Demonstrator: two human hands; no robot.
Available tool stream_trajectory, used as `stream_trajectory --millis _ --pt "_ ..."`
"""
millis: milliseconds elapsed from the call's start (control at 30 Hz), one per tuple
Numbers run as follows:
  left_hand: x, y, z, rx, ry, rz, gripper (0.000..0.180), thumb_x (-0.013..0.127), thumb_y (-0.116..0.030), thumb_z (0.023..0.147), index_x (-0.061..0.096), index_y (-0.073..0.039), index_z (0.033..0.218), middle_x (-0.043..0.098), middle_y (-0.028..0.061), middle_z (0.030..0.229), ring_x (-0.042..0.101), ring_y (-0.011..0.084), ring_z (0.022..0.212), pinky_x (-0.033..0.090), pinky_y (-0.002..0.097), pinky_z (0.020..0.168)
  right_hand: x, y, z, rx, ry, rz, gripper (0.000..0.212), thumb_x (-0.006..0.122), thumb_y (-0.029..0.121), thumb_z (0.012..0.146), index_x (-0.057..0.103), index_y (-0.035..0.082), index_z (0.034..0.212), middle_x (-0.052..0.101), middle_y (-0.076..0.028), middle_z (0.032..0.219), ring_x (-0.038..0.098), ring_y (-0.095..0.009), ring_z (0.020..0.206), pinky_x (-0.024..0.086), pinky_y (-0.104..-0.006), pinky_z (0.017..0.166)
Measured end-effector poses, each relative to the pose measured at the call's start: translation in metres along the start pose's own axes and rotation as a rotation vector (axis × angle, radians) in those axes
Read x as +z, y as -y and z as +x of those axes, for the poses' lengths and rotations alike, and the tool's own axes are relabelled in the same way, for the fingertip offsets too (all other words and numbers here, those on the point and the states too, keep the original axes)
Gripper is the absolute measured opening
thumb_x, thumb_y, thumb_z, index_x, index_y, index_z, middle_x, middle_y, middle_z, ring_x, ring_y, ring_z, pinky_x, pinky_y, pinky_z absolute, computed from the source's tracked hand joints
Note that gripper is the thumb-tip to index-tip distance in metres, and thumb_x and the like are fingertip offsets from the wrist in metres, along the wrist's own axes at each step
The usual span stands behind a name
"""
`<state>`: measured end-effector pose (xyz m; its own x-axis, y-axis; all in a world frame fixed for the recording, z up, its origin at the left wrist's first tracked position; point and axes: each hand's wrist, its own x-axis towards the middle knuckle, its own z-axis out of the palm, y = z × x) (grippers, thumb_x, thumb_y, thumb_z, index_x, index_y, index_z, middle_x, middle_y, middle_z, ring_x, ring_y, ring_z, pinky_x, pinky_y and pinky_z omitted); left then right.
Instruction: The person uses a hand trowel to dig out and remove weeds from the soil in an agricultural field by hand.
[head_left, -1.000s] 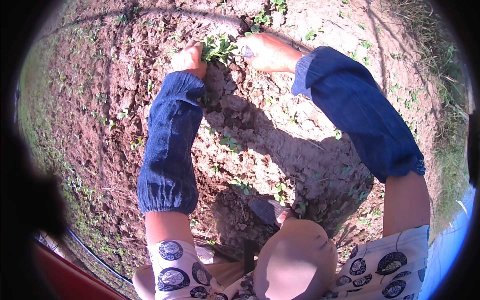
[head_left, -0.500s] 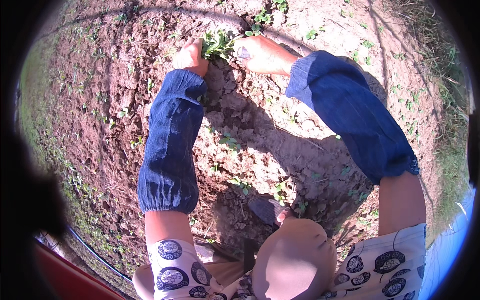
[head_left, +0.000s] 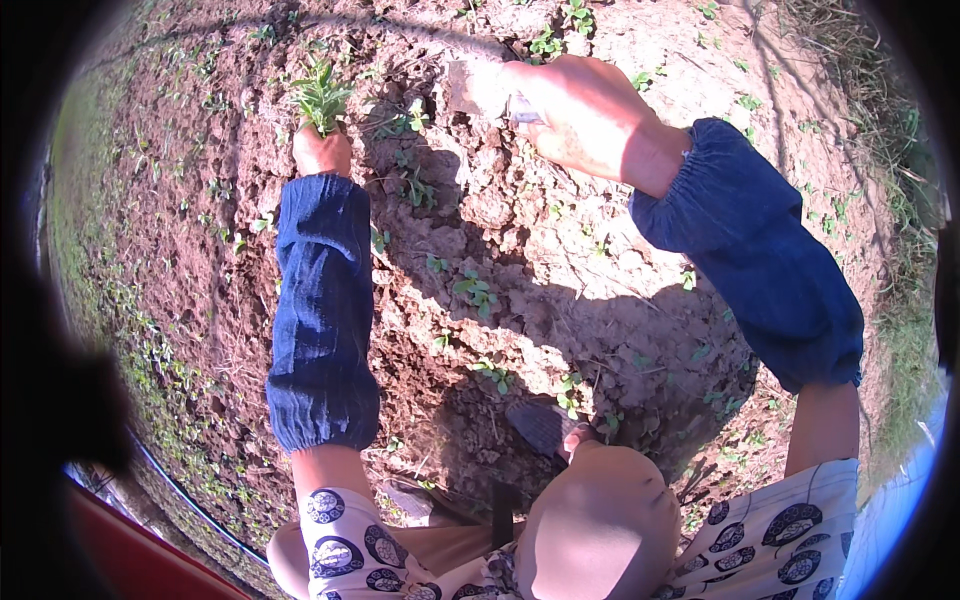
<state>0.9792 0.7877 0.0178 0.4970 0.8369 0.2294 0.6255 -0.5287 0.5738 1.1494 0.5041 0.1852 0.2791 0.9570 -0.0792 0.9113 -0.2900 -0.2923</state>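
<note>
My left hand [head_left: 322, 155] is closed round a bunch of leafy green plants [head_left: 321, 97], whose tops stick out beyond the fist. To the right, my right hand [head_left: 590, 112] grips a small flat-bladed hand tool [head_left: 476, 88]. Its pale blade points left over the cracked soil, and its handle is mostly hidden in the fist. Between the two hands, small green seedlings [head_left: 417, 115] grow from the ground, apart from both. Blue sleeve covers reach from my wrists to near the elbows.
Dry, lumpy soil [head_left: 560, 320] with scattered seedlings [head_left: 477, 292] spreads around me. My shoe [head_left: 535, 425] is planted near the lower middle, beside my bent knee [head_left: 600, 520]. Grass [head_left: 900, 290] edges the right side. A dark hose-like line [head_left: 190, 505] curves at lower left.
My hands have moved apart. The left has gone left and slightly nearer with the bunch of plants; the right has shifted right and looks larger, its tool's blade now showing.
</note>
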Motion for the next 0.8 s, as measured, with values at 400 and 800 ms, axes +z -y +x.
stream_trajectory --millis 400,800 --pt "0.043 -0.046 0.001 -0.016 0.427 0.076 0.051 0.075 -0.023 0.072 0.057 -0.005 0.117 0.067 0.0164 0.096 0.065 0.0272 0.089 0.05 0.0355 0.08 -0.014 -0.011 0.09 -0.234 0.084 0.04 0.02 0.057 0.014 0.072 0.063 -0.002 0.082 0.061 -0.022 0.074 0.061 -0.037 0.07 0.048 -0.0454 0.061" --pt "0.039 -0.022 0.001 0.066 0.546 -0.432 0.041 0.063 0.002 0.078 0.056 -0.002 0.118 0.066 0.008 0.105 0.06 0.0144 0.094 0.046 0.0278 0.083 0.001 0.015 0.161 -0.171 0.293 -0.042 0.02 0.061 0.008 0.068 0.065 0.007 0.088 0.064 -0.015 0.07 0.063 -0.031 0.066 0.048 -0.0405 0.057"
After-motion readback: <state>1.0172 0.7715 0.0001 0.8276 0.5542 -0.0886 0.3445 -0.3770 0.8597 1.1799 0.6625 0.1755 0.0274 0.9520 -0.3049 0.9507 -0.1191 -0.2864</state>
